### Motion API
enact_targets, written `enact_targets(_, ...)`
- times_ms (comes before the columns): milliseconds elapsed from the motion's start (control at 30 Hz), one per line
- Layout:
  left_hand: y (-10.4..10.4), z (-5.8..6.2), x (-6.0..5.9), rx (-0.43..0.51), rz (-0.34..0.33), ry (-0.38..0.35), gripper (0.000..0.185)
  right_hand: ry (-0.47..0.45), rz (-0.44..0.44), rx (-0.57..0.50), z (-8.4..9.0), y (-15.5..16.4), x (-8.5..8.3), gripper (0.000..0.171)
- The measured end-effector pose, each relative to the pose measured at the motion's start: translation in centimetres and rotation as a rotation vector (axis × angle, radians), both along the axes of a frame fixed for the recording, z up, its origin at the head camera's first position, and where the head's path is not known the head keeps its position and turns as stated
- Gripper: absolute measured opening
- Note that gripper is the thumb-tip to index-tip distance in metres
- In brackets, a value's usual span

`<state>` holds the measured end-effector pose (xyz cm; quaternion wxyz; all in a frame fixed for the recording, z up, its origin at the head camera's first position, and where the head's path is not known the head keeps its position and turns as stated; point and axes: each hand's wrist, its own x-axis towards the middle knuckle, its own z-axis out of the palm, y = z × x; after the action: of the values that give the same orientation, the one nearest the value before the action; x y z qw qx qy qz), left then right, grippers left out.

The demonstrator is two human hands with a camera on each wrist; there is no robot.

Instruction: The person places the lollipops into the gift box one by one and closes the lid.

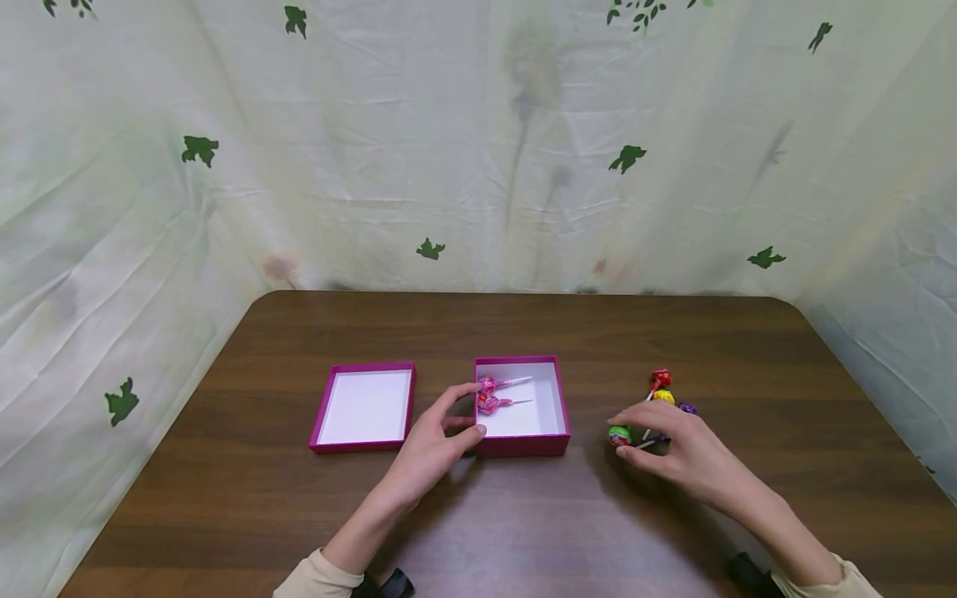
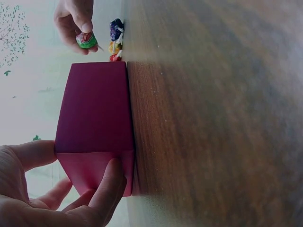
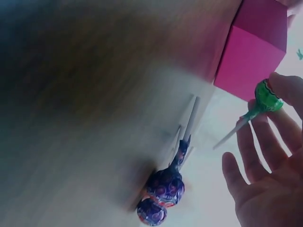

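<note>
My right hand (image 1: 684,436) pinches a green-wrapped lollipop (image 3: 268,97) by its candy end between thumb and fingers; its white stick points away from the hand. Beneath and beside this hand lie a red lollipop (image 1: 661,378), a yellow lollipop (image 1: 664,397) and purple lollipops (image 3: 165,187). My left hand (image 1: 432,448) rests its fingertips against the left side of a magenta box (image 1: 523,446), with the thumb at the near left corner. Inside the white-lined box, two pink lollipops (image 1: 489,404) lie side by side, sticks pointing right.
Left of the box lies its magenta lid (image 1: 362,447), white inside facing up. Everything rests on a brown wooden table (image 1: 247,482). A pale curtain (image 1: 478,166) with green leaf prints hangs behind the table and along its sides.
</note>
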<state>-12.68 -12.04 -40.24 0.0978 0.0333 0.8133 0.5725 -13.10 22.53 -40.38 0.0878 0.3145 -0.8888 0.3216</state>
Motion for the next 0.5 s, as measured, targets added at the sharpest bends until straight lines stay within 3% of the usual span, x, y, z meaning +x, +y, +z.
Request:
enact_targets(300, 0.01, 0.17, 0.05, -0.003, 0.003, -0.013, 0.056, -0.082, -0.078, -0.007, 0.07, -0.62, 0.02, 0.032)
enact_targets(500, 0.05, 0.21, 0.12, 0.001, 0.003, -0.013, 0.057, -0.046, -0.074, -0.053, 0.17, -1.08, -0.12, 0.031)
